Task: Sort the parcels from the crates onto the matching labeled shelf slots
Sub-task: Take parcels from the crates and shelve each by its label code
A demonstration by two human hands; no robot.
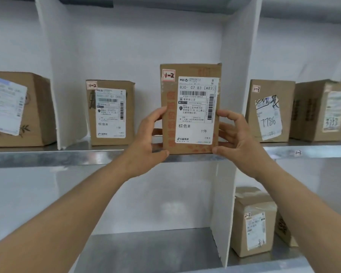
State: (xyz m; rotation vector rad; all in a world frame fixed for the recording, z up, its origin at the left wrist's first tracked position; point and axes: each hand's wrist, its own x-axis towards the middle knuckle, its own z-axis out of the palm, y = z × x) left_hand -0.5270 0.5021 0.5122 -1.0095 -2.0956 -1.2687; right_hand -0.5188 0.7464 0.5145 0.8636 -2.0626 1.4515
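A brown cardboard parcel (191, 109) marked "1-2", with a white shipping label, stands upright at the front edge of the upper metal shelf (67, 154), in the middle slot. My left hand (150, 140) grips its left side, thumb under the lower corner. My right hand (236, 134) grips its right side, thumb at the bottom right corner. A second parcel (110, 113) marked "1-2" stands further back in the same slot, to the left.
White divider panels (67, 95) (238, 75) bound the middle slot. A parcel (18, 109) sits in the left slot, and two parcels (268, 111) (321, 111) in the right slot labelled "1-3". On the lower shelf (156, 251), right of a divider (222, 213), stands a "2-3" parcel (252, 223).
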